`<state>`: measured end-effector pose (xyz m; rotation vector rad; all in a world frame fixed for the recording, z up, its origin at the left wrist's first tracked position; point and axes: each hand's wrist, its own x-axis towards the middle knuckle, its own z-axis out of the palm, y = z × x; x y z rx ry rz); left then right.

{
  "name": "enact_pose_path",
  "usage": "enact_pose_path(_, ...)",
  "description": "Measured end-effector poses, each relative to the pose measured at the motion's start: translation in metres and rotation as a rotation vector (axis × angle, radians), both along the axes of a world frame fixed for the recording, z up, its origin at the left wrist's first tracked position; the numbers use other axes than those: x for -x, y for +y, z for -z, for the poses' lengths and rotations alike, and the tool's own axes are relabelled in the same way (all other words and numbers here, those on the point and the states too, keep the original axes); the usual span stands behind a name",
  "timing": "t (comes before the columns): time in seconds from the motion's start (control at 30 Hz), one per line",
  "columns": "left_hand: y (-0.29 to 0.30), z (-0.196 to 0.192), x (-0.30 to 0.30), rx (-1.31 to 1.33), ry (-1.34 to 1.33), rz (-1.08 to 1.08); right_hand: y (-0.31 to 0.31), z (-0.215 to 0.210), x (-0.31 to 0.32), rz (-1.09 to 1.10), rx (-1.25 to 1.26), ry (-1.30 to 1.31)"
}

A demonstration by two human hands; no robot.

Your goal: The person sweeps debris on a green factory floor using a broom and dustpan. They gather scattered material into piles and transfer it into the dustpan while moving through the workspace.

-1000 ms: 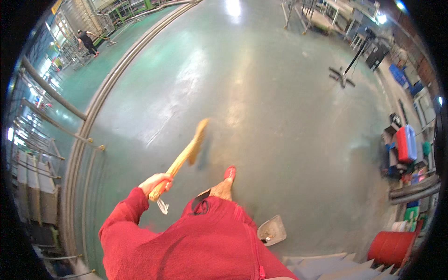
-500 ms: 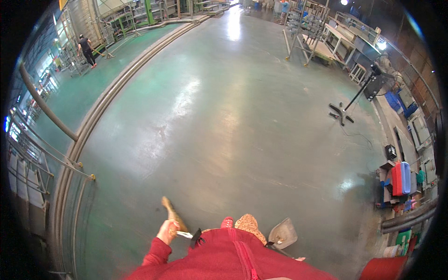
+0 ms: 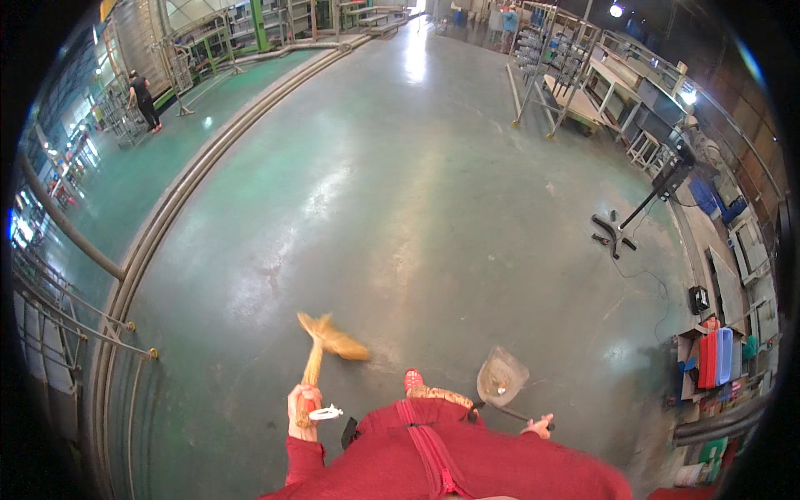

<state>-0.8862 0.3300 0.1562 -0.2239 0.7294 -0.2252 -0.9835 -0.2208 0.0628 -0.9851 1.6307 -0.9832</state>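
Note:
My left hand (image 3: 297, 408) is closed around the handle of a short straw broom (image 3: 314, 360). The broom points away from me, its yellow bristle head, slightly blurred, over the floor in front of my left side. A white loop (image 3: 326, 412) hangs from the handle beside my fingers. At my right side, my right hand (image 3: 540, 427) is closed around the end of the dark handle of a pale dustpan (image 3: 505, 367). Some brownish debris (image 3: 499, 386) lies inside the dustpan. My red shoe (image 3: 413, 380) shows between broom and dustpan.
Smooth green-grey floor (image 3: 467, 225) stretches ahead. Pipes (image 3: 175, 196) and metal railings (image 3: 75, 312) run along the left. On the right are a black wheeled stand (image 3: 615, 232), stacked bins (image 3: 708, 358) and racks (image 3: 567, 75). A person (image 3: 143, 102) stands far left.
My left hand has swung the broom forward and right, so its bristle head now shows ahead of me. My right hand and the dustpan have moved slightly forward. The far person has shifted and turned.

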Motion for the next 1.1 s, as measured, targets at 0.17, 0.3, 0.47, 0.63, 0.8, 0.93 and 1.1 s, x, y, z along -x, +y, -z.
enact_pose_path(0.17,-0.003,-0.020,-0.078,-0.308,0.002,-0.176,-0.026,0.006,-0.125,-0.035,-0.010,0.004)
enact_pose_path(0.3,0.019,-0.021,-0.109,-0.496,0.026,-0.407,-0.006,-0.003,-0.226,-0.093,-0.089,-0.003)
enact_pose_path(0.47,0.072,-0.007,-0.180,-0.753,0.156,-0.596,0.018,0.022,-0.346,-0.104,-0.093,-0.054)
enact_pose_path(0.63,0.123,0.049,-0.251,-1.016,0.149,-0.551,0.040,0.033,-0.444,-0.045,-0.100,-0.026)
enact_pose_path(0.8,0.108,0.057,-0.375,-0.818,0.313,-0.339,0.059,0.029,-0.520,-0.065,-0.102,0.016)
enact_pose_path(0.93,0.115,0.102,-0.480,-0.681,0.277,-0.328,0.080,0.024,-0.590,-0.112,-0.047,0.056)
enact_pose_path(1.1,0.109,0.114,-0.640,-0.935,-0.021,-0.434,0.097,0.023,-0.716,-0.170,-0.122,0.128)
